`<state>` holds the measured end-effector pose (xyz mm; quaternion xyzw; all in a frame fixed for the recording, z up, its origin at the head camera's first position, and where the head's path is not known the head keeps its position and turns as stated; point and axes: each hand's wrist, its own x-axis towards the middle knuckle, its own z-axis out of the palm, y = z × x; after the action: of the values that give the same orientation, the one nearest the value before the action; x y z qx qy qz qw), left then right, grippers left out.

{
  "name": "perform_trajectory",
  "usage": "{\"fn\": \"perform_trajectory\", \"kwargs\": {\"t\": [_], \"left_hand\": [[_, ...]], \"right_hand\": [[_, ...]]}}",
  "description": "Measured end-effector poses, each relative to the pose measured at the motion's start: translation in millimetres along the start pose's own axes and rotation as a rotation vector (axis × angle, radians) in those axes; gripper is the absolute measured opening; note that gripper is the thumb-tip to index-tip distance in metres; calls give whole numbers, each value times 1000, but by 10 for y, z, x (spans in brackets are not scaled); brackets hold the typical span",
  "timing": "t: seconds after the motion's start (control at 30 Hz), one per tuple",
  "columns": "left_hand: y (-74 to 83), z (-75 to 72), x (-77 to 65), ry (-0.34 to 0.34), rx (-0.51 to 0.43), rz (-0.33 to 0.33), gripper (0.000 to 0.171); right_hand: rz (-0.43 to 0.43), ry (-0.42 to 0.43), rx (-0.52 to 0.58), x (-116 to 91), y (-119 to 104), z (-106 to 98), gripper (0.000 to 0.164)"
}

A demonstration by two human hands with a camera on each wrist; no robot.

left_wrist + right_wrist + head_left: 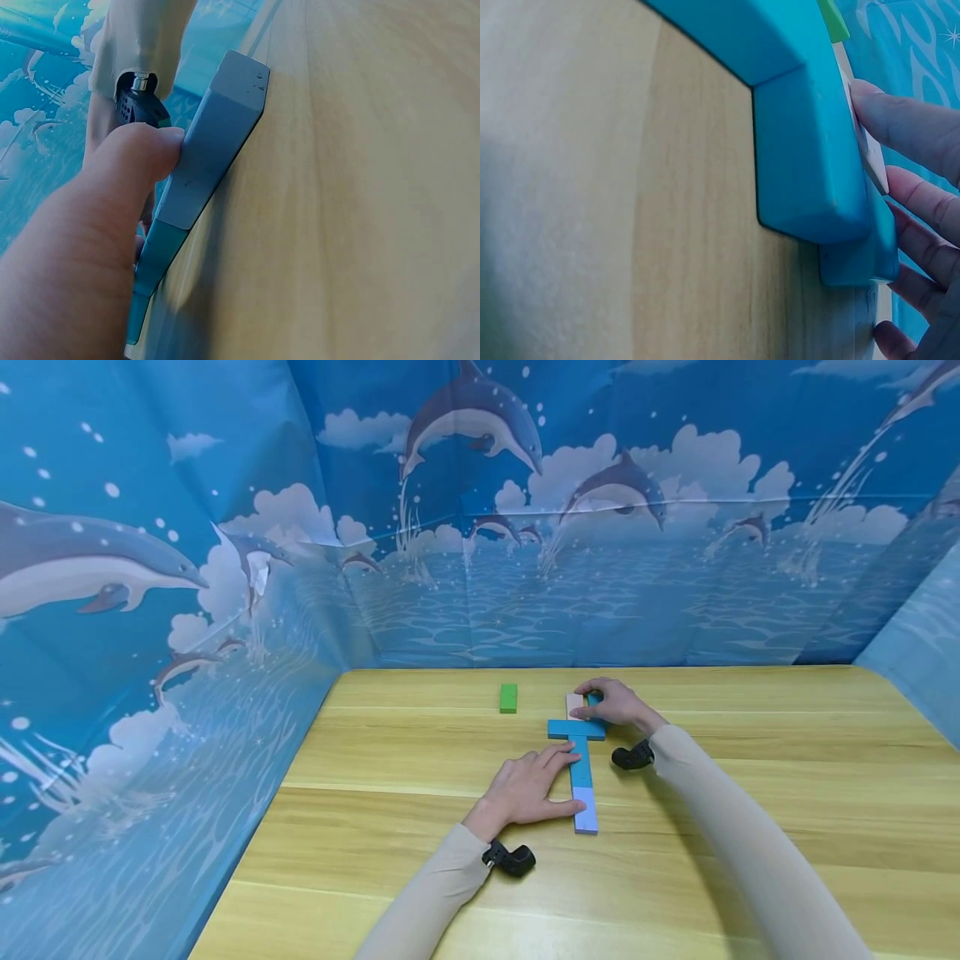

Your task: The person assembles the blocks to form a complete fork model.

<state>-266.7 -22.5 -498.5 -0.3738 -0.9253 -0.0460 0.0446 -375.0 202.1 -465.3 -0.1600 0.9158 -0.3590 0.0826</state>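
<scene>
On the table, wooden blocks lie end to end in a line: a lavender block (pixel 585 810) nearest me, then a blue stretch (pixel 581 768), with a blue crosspiece (pixel 564 729) across its far end. My left hand (pixel 521 789) reaches over from the left, fingertips touching the blue stretch and thumb touching the lavender block. Beyond the crosspiece, a pale pink block (pixel 573 703) sits between the thumb and forefinger of my right hand (pixel 617 702), which pinches it. Another blue block (pixel 594 699) is beside it, partly hidden by that hand.
A green block (pixel 508 698) lies alone to the left at the far side of the wooden table (pixel 390 860). Blue dolphin-print sheets (pixel 480 568) hang behind and to the left. Black wrist devices (pixel 516 860) are on both wrists.
</scene>
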Motion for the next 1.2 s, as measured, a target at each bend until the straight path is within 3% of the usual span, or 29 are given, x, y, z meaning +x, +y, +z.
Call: {"fn": "perform_trajectory", "kwargs": {"t": [0.43, 0.63, 0.83, 0.97, 1.2], "left_hand": [[22, 13, 4, -6, -21, 1, 78], [31, 18, 6, -10, -27, 3, 79], [27, 8, 9, -8, -13, 3, 79], [12, 5, 6, -7, -9, 2, 79], [-6, 10, 5, -6, -3, 1, 79]], "right_hand": [[2, 12, 53, -66, 32, -5, 59], [-38, 71, 76, -198, 36, -52, 57], [-223, 148, -73, -358, 17, -98, 42], [-295, 107, -205, -484, -16, -97, 43], [-297, 40, -425, -634, -109, -6, 56]]}}
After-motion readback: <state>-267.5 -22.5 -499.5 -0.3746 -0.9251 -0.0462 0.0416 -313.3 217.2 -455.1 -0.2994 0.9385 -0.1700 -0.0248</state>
